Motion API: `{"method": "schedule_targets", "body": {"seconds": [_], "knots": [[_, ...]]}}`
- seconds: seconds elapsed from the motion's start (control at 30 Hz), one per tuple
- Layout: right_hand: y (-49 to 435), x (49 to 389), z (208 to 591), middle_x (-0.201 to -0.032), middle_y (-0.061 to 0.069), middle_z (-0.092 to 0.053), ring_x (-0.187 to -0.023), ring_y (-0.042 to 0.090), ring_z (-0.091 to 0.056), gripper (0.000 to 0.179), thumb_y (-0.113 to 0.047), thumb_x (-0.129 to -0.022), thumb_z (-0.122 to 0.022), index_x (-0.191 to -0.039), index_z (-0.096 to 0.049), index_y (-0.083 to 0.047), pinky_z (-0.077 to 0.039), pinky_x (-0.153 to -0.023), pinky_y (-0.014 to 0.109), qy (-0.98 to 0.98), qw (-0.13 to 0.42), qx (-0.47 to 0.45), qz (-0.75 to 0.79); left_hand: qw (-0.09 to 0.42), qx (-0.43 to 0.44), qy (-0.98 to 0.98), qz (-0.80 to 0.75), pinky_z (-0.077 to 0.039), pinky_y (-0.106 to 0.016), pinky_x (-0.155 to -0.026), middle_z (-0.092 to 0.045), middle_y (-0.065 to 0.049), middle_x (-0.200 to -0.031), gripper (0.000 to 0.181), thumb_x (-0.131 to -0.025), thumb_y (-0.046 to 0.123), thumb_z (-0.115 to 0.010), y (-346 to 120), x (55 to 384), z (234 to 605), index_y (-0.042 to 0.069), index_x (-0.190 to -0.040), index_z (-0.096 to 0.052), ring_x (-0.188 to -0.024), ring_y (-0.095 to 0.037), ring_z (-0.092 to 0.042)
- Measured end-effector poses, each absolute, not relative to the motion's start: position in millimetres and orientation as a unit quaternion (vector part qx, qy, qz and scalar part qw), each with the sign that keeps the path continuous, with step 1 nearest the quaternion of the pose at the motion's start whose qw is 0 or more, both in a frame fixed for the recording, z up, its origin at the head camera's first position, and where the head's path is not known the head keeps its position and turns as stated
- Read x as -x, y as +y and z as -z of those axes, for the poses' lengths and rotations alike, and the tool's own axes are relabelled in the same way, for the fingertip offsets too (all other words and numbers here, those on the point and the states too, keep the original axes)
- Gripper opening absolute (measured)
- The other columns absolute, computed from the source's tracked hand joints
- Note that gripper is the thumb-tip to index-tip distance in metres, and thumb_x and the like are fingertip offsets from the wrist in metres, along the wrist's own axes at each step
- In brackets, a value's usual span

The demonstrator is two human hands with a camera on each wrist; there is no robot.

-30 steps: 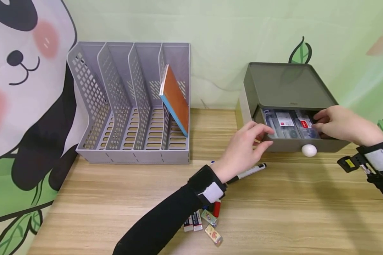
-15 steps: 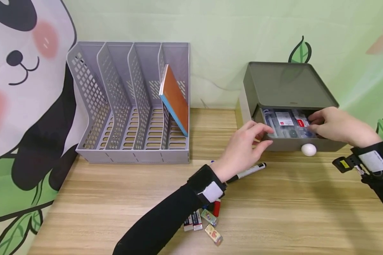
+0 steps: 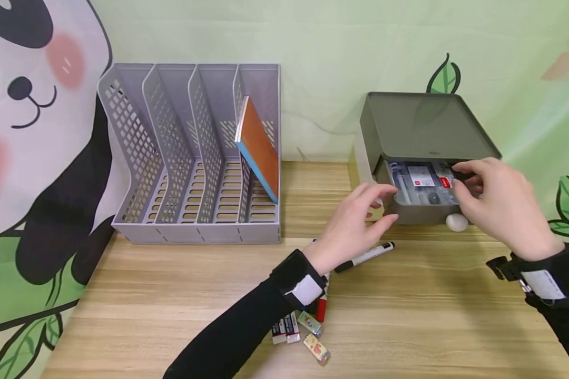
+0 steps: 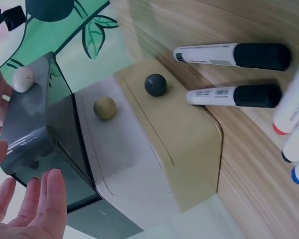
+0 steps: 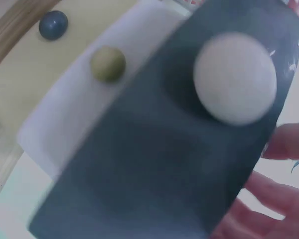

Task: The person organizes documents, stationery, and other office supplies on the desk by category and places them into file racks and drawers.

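Note:
A stacked desk drawer unit stands at the right, its top dark grey drawer pulled partly out. Clear packs with a white label and a red label lie in this drawer. My left hand is at the drawer's left front corner, fingers loosely bent and thumb apart, holding nothing. Over the drawer's right side, my right hand has its fingertips at the packs' right end, thumb spread from the fingers. The right wrist view shows those fingers beside the drawer's edge, behind the white round knob.
A grey file rack holds a leaning orange notebook at the left. Black-capped markers, a red-capped marker and several erasers lie on the wooden table. Lower drawers have olive and dark knobs.
My right hand has moved left and toward me, out from the drawer's right inside to over its front edge. My left hand has shifted slightly left and down from the drawer corner.

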State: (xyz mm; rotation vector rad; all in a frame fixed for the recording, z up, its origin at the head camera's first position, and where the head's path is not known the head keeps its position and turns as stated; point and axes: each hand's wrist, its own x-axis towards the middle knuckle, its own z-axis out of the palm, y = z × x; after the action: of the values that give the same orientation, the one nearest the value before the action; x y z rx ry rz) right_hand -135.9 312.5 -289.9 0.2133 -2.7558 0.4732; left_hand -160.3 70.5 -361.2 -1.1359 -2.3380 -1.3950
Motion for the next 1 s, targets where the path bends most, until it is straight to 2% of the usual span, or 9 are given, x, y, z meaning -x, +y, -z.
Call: {"method": "schedule_targets", "body": {"seconds": [0.13, 0.23, 0.37, 0.53, 0.67, 0.73, 0.83, 1.0], "knots": [[304, 124, 302, -0.108, 0.015, -0.058, -0.090, 0.027, -0.055, 0.026, -0.011, -0.091, -0.055, -0.113, -0.065, 0.000, -0.035, -0.078, 0.025, -0.932, 0.278, -0.105, -0.206, 0.111, 0.386, -0.795, 0.455, -0.040, -0.015, -0.086, -0.051, -0.005, -0.127, 0.050, -0.095, 0.020, -0.067, 65, 160, 365, 0.008, -0.139, -0.047, -0.108, -0.015, -0.053], [299, 116, 310, -0.108, 0.016, -0.059, -0.090, 0.027, -0.053, 0.025, -0.012, -0.089, -0.055, -0.108, -0.065, 0.002, -0.030, -0.082, 0.013, -0.898, 0.348, -0.135, -0.232, 0.120, 0.384, -0.801, 0.442, -0.041, -0.014, -0.081, -0.049, -0.005, -0.131, 0.055, -0.095, 0.022, -0.066, 61, 160, 366, 0.010, -0.144, -0.043, -0.108, -0.014, -0.054], [291, 106, 318, -0.109, 0.022, -0.057, -0.093, 0.035, -0.051, 0.037, -0.024, -0.090, -0.051, -0.105, -0.062, 0.008, -0.030, -0.087, 0.012, -0.867, 0.402, -0.155, -0.251, 0.129, 0.379, -0.812, 0.425, -0.042, -0.016, -0.076, -0.048, -0.004, -0.134, 0.058, -0.094, 0.022, -0.067, 57, 161, 367, 0.011, -0.145, -0.042, -0.107, -0.013, -0.055], [285, 97, 330, -0.112, 0.029, -0.053, -0.101, 0.046, -0.047, 0.047, -0.033, -0.091, -0.048, -0.102, -0.059, 0.011, -0.031, -0.092, 0.020, -0.840, 0.450, -0.149, -0.264, 0.121, 0.378, -0.826, 0.400, -0.042, -0.020, -0.088, -0.043, -0.003, -0.141, 0.065, -0.093, 0.025, -0.069, 51, 162, 370, 0.014, -0.148, -0.038, -0.118, -0.015, -0.051], [286, 94, 344, -0.111, 0.032, -0.050, -0.105, 0.046, -0.044, 0.047, -0.035, -0.089, -0.052, -0.100, -0.058, 0.010, -0.030, -0.094, 0.026, -0.823, 0.479, -0.128, -0.277, 0.116, 0.376, -0.831, 0.393, -0.040, -0.023, -0.096, -0.040, -0.003, -0.145, 0.068, -0.093, 0.029, -0.069, 49, 163, 374, 0.015, -0.150, -0.036, -0.124, -0.016, -0.048], [288, 94, 350, -0.110, 0.032, -0.048, -0.106, 0.043, -0.044, 0.047, -0.037, -0.088, -0.054, -0.099, -0.058, 0.010, -0.029, -0.092, 0.026, -0.815, 0.491, -0.118, -0.285, 0.116, 0.374, -0.832, 0.393, -0.039, -0.025, -0.097, -0.040, -0.003, -0.145, 0.069, -0.092, 0.029, -0.070, 47, 164, 375, 0.014, -0.150, -0.036, -0.125, -0.016, -0.047], [290, 95, 360, -0.106, 0.029, -0.049, -0.103, 0.031, -0.046, 0.049, -0.039, -0.086, -0.057, -0.098, -0.058, 0.009, -0.030, -0.089, 0.024, -0.801, 0.508, -0.109, -0.298, 0.115, 0.372, -0.834, 0.392, -0.038, -0.025, -0.099, -0.040, -0.003, -0.144, 0.069, -0.092, 0.030, -0.071, 47, 165, 376, 0.014, -0.150, -0.036, -0.126, -0.016, -0.046], [290, 95, 374, -0.103, 0.027, -0.049, -0.100, 0.016, -0.044, 0.055, -0.042, -0.087, -0.060, -0.102, -0.056, 0.011, -0.035, -0.085, 0.017, -0.796, 0.502, -0.123, -0.316, 0.111, 0.368, -0.836, 0.392, -0.038, -0.024, -0.099, -0.041, -0.004, -0.143, 0.070, -0.091, 0.030, -0.071, 45, 166, 377, 0.015, -0.149, -0.036, -0.125, -0.016, -0.047]]}}
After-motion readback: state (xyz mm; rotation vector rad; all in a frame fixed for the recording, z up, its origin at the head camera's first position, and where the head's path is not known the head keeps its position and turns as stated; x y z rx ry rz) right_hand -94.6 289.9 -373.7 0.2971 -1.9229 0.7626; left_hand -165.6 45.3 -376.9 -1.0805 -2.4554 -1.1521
